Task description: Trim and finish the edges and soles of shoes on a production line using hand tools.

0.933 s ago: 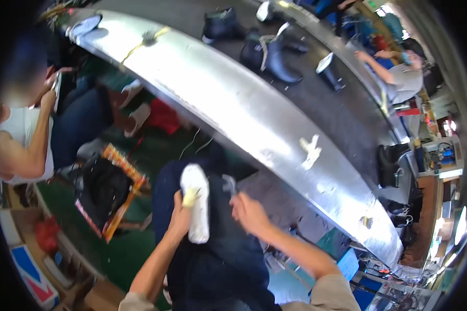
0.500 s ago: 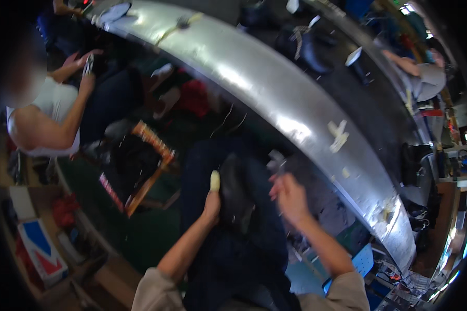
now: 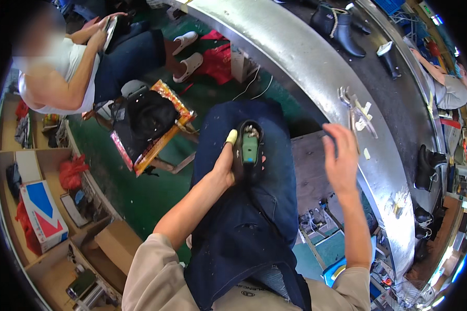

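On my lap, my left hand (image 3: 225, 161) grips a black boot (image 3: 238, 173) from its left side, with a pale yellow cover on the thumb. The boot's opening faces up, and a green shoe last (image 3: 250, 147) shows inside it. Over by the metal rim (image 3: 290, 65), my right hand (image 3: 341, 158) is empty, thumb and fingers apart. Just beyond its fingertips, metal pincers (image 3: 359, 113) lie on the rim. Part of the boot is hidden behind my left hand and against my dark apron.
Several black boots (image 3: 342, 36) stand on the dark belt (image 3: 386, 103) past the rim. At left, a co-worker (image 3: 62, 78) sits beside a stool (image 3: 153, 127) with a black bundle. Wooden shelves (image 3: 83, 249) hold a white, blue and red box (image 3: 44, 215).
My right hand has let go of the pincers onto the rim and moved up and right. The boot has turned, so its opening and green last now show.
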Available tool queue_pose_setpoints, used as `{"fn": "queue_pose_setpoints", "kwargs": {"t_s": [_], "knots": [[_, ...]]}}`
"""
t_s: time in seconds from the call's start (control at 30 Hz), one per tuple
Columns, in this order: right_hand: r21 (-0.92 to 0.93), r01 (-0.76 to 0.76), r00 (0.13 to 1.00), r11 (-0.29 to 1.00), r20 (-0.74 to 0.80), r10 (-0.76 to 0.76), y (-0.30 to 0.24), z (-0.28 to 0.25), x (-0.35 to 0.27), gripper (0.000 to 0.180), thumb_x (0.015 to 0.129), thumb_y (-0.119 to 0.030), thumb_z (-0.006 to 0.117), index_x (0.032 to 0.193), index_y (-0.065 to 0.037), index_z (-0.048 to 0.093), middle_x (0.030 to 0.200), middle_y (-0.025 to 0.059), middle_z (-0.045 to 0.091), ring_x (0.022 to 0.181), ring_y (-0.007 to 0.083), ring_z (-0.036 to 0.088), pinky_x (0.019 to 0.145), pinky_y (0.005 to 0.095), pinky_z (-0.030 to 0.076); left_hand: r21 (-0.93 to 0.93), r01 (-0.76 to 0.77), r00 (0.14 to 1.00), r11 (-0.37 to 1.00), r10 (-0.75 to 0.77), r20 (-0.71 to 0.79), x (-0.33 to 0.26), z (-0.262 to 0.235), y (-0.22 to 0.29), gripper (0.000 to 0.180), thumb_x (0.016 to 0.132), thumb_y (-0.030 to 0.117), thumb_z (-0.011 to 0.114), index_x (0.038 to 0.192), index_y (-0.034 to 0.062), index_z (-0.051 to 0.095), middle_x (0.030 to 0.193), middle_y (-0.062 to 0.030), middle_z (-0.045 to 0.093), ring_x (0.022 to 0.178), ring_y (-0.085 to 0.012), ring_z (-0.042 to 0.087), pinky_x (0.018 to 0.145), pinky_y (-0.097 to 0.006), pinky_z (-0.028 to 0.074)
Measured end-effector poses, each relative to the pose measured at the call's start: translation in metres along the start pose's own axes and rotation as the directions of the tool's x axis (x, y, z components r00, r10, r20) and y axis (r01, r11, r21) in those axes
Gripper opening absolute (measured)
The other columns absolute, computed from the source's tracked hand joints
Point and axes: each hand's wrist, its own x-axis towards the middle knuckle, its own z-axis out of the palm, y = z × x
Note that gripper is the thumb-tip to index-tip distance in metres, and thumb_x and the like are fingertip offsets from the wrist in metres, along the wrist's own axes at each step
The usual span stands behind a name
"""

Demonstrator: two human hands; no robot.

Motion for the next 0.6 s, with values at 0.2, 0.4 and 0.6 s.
{"fn": "queue_pose_setpoints", "kwargs": {"t_s": [0.2, 0.4, 0.6], "knots": [[0.235, -0.218, 0.961, 0.947, 0.22, 0.167, -0.032, 0.055, -0.067, 0.021, 0.097, -0.008, 0.064, 0.117, -0.004, 0.068, 0.12, 0.0148, 0.065, 0.113, 0.0346, 0.064, 0.096, 0.0413, 0.052, -0.05, 0.022, 0.998, 0.998, -0.019, 0.065, 0.0, 0.0, 0.01, 0.061, 0.107, 0.057, 0.04, 0.125, 0.0037, 0.063, 0.111, -0.0242, 0.071, 0.098, -0.0387, 0.073, 0.087, -0.058, 0.06], [0.333, -0.29, 0.928, 0.897, 0.329, 0.177, -0.047, 0.048, -0.078, 0.022, 0.093, -0.013, 0.071, 0.113, -0.005, 0.069, 0.116, 0.0138, 0.067, 0.109, 0.0337, 0.066, 0.093, 0.0409, 0.053, -0.015, 0.053, 0.998, 0.998, -0.053, -0.018, -0.008, 0.011, 0.019, 0.068, 0.102, 0.069, 0.039, 0.125, 0.0102, 0.063, 0.106, -0.018, 0.071, 0.094, -0.0365, 0.072, 0.082, -0.055, 0.06], [0.428, -0.199, 0.938, 0.882, 0.342, 0.045, -0.073, 0.04, -0.063, 0.066, 0.082, -0.03, 0.086, 0.133, -0.001, 0.057, 0.13, 0.0182, 0.061, 0.122, 0.0358, 0.06, 0.102, 0.0417, 0.048, 0.104, -0.079, 0.997, 0.991, 0.081, -0.014, -0.012, 0.033, 0.013, 0.075, 0.096, 0.076, 0.046, 0.123, 0.0099, 0.067, 0.104, -0.0153, 0.072, 0.092, -0.033, 0.073, 0.08, -0.049, 0.062]]}}
